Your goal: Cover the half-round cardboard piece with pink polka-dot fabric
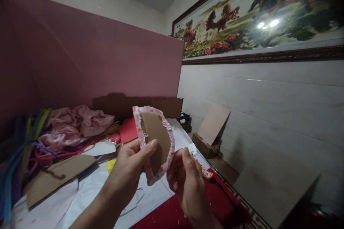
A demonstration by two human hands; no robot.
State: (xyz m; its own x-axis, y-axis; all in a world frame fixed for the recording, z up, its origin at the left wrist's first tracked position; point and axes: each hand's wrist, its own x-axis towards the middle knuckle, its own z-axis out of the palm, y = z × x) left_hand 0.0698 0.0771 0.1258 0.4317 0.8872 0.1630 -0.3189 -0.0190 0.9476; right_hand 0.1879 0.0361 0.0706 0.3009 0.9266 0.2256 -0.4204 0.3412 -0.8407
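My left hand [129, 168] holds up a leaf-shaped piece of brown cardboard [156, 139], its edge wrapped in pink flowered fabric. The thumb presses on the cardboard's face. My right hand [185, 179] is closed at the piece's lower right edge, fingers pinching the fabric rim. Both hands are raised above a table covered in white paper [80, 196].
Crumpled pink fabric [75, 123], coloured pipe cleaners [18, 154], flat cardboard pieces [56, 175] and red paper [127, 130] lie on the table. A pink board [94, 53] stands behind. Right is a white wall with a framed horse picture [258, 14] and a cardboard box [206, 145].
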